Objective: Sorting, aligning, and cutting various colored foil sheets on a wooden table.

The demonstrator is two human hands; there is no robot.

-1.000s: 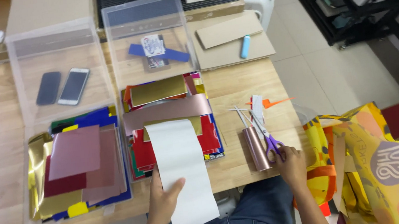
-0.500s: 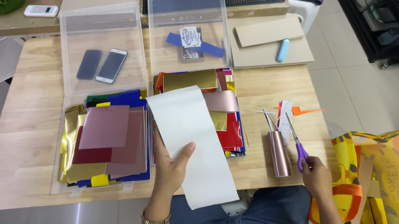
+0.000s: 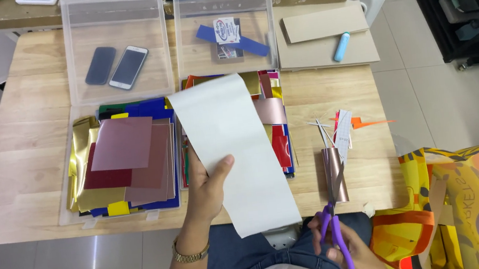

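My left hand (image 3: 207, 186) holds a long white sheet of paper (image 3: 234, 147) by its left edge, thumb on top, lifted over the stacks of coloured foil sheets. My right hand (image 3: 344, 253) grips purple-handled scissors (image 3: 335, 226) at the near table edge, blades pointing away toward a rolled rose-gold foil tube (image 3: 334, 173). Paper scraps (image 3: 342, 130), white and orange, lie just past the tube.
Two clear bins: the left one (image 3: 116, 46) holds two phones above a foil stack (image 3: 124, 159); the right one (image 3: 223, 31) holds a blue strip and a card. Cardboard sheets (image 3: 324, 37) and a light blue tube sit far right. A yellow-orange bag (image 3: 470, 204) stands on the floor at right.
My right hand has taken the scissors off the table and drawn them back toward my lap. The white sheet has tilted and shifted slightly right in my left hand.
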